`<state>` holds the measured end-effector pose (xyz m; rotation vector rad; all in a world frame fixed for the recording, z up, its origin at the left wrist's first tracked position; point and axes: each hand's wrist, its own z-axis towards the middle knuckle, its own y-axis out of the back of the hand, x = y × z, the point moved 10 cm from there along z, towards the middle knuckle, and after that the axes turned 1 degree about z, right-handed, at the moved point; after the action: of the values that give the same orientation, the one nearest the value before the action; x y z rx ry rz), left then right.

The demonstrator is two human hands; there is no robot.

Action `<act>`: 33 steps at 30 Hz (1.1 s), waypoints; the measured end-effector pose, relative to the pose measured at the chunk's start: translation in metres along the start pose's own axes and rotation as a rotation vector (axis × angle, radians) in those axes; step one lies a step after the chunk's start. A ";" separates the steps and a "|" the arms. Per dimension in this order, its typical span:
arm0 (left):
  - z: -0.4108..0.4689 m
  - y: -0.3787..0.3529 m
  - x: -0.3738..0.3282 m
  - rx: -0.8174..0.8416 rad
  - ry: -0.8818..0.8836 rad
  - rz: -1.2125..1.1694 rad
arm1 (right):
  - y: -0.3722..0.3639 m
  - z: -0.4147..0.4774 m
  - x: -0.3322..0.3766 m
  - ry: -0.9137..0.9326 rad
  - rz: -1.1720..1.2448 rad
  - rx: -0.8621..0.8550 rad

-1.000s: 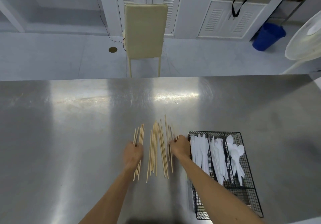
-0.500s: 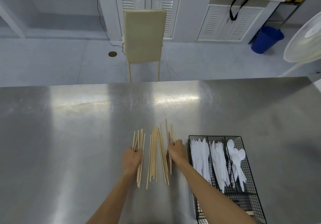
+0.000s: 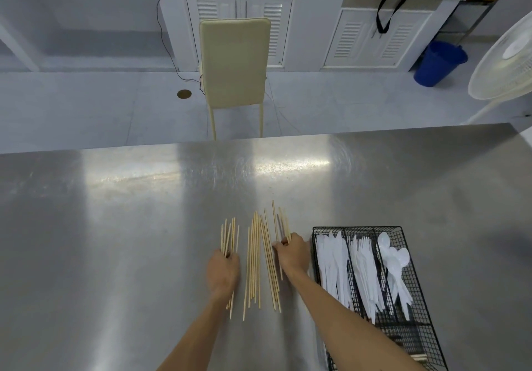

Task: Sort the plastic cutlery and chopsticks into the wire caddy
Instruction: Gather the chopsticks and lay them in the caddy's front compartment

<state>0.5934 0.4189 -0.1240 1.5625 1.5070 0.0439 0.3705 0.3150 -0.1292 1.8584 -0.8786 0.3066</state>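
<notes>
Head view looks down on a brushed steel table [image 3: 115, 226] that shows soft streaks of reflected light near its far edge. Pale wooden chopsticks [image 3: 254, 261] lie on it in loose lengthwise bunches, near the front and a little right of centre. The left hand [image 3: 223, 273] lies over the leftmost bunch with its fingers curled down around those sticks. The right hand [image 3: 293, 255] has its fingers bent around a few sticks at the right of the spread. Just beside that hand sits the black wire caddy [image 3: 357, 229], whose long compartments hold white plastic knives [image 3: 331, 264], forks [image 3: 364, 267] and spoons [image 3: 395, 258], from left to right. Beyond the table a cream chair [image 3: 234, 62] stands on a grey floor with a round drain cover [image 3: 184, 94] near it. White louvred cabinets [image 3: 239, 19] line the back wall, with a blue bin [image 3: 439, 62] to their right and a white fan [image 3: 506, 60] at the right edge.
</notes>
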 end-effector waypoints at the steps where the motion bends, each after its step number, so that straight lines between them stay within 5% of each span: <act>1: 0.000 -0.001 0.001 -0.003 0.011 0.005 | -0.001 0.000 0.001 -0.004 -0.024 -0.005; 7: 0.005 -0.004 0.004 0.035 0.075 -0.023 | -0.016 0.003 0.010 -0.030 -0.167 0.129; 18: -0.002 0.026 -0.007 -0.100 -0.096 -0.105 | 0.011 -0.012 0.003 0.111 -0.002 0.113; 33: -0.008 -0.001 0.007 -0.007 0.104 -0.029 | -0.013 -0.026 0.013 0.067 -0.255 0.114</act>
<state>0.5899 0.4288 -0.1237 1.5529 1.6081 0.1158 0.3929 0.3353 -0.1192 2.0279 -0.5803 0.2622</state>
